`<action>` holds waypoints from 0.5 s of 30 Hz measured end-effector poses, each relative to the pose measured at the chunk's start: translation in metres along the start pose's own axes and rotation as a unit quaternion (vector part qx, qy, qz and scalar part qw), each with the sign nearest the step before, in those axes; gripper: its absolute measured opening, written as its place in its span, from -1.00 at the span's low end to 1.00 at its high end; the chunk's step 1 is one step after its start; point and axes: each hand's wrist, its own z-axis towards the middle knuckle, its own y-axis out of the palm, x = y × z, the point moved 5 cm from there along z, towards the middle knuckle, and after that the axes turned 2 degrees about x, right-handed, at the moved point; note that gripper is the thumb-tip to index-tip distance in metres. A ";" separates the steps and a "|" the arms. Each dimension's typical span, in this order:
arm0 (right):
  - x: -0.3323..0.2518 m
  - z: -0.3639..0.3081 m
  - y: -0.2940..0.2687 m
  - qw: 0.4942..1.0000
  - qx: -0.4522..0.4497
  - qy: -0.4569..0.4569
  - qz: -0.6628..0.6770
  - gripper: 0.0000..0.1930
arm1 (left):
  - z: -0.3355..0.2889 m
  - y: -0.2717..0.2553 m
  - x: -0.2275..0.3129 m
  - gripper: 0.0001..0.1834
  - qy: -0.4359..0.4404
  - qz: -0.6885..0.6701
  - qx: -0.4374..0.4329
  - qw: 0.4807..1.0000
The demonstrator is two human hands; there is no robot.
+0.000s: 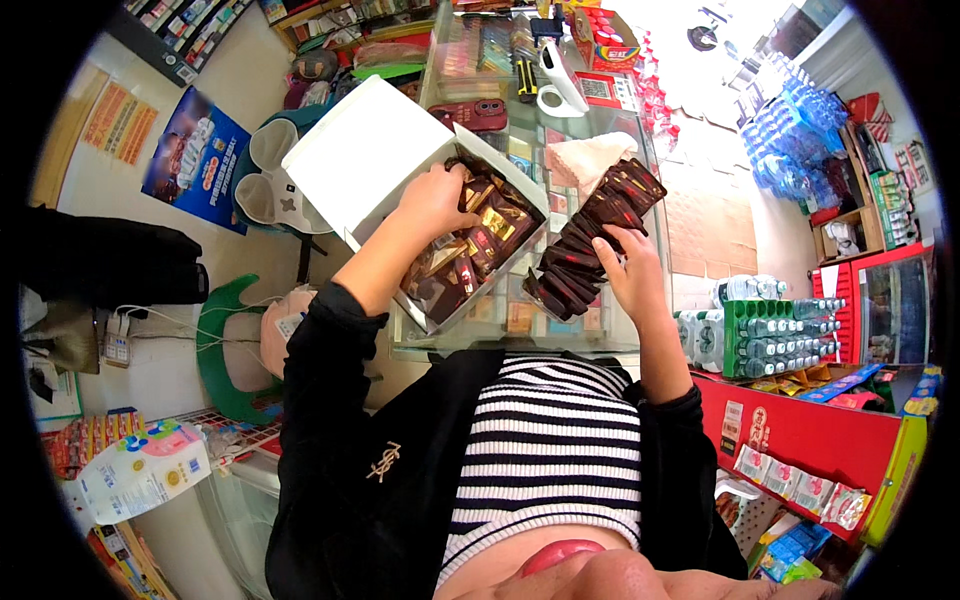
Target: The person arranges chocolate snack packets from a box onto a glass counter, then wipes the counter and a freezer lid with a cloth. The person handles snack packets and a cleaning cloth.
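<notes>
left to right then. the left hand (432, 198) is down inside a white cardboard box (350, 155) with its lid flipped open, fingers closed around some of the small dark brown and gold packets (470, 255) in there — can't tell exactly how many it's pinching. the box sits tilted on a glass tabletop (575, 345), more like a display case with goods visible under the glass.

the right hand (628, 268) is just beside the box, holding a long fanned-out stack of packets (590, 245), the same dark kind with red marks, gripped at the lower end and leaning up and away.

my guess on progress: roughly midway. a good stack is already out of the box and in hand, but the box looks far from emptied, plenty of packets lying loose inside.

as for the room, it's a small shop. far left there's a blue poster (195, 158) on the wall and a power strip with white cables lower down. behind the box, a white tape dispenser (558, 80) and a crumpled tissue on the glass. off to the right — stacked bottled water (780, 335) in green crates, a red counter (810, 430), and snack sachets hanging on it.
</notes>
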 end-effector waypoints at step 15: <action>-0.053 -0.026 0.007 0.716 -0.246 0.267 0.596 -0.58 | -0.139 -0.080 0.129 -0.56 0.466 -0.073 0.299 0.830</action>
